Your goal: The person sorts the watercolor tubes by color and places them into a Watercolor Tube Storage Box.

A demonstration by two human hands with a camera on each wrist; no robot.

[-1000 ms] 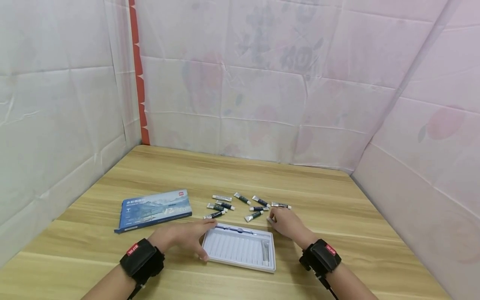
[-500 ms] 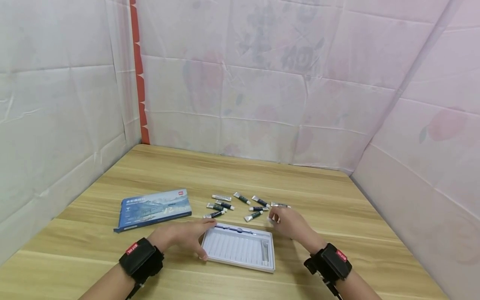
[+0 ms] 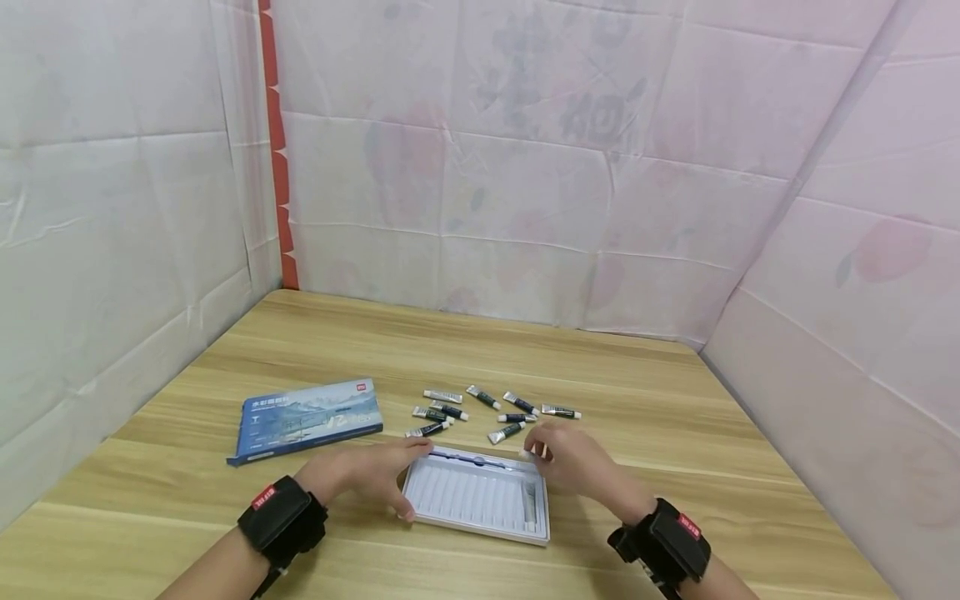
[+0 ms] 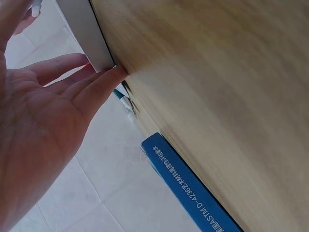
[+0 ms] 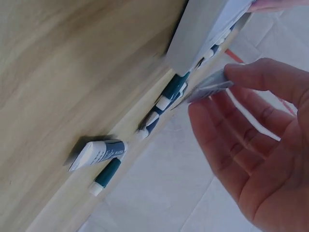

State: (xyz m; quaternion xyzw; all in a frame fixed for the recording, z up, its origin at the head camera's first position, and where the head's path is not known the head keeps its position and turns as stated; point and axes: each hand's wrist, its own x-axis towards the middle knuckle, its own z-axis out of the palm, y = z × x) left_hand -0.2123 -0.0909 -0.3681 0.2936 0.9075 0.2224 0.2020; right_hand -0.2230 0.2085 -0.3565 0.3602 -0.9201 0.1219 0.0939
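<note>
Fingers (image 5: pixel 212 142) on your right hand (image 3: pixel 576 458) have a pale tube (image 5: pixel 210 87) pinched against the thumb, and only a little white bit of it pokes out in the head view. It's up off the table (image 3: pixel 712 433), right by the far right corner of the tray (image 3: pixel 480 532); I can't tell if it touches the rim there. Your left hand (image 3: pixel 367 477) is spread wide across the tray's left end, fingers pretty straight, thumb at the near corner and fingertips at the far one.

Inside the tray you've got a stowed tube (image 3: pixel 529 504) lying in the slot at the right end, plus a thin brush (image 3: pixel 480 460) along the far strip.

Just past the tray, nine loose tubes (image 3: pixel 517 418) lie scattered at all sorts of angles, mostly dark blue or green with white caps. Your silver tube (image 3: pixel 444 397) is toward the back left of the bunch, and the rightmost tube (image 3: pixel 561 412) sits just beyond your right hand.

Over to your left, the blue box (image 3: pixel 311 421) lies flat near the tray, mountain picture facing up. You're wearing a black strap on each wrist, left strap (image 3: pixel 283 521) and right strap (image 3: pixel 663 546), and whitish sheets (image 3: pixel 525 183) hang around the table.
</note>
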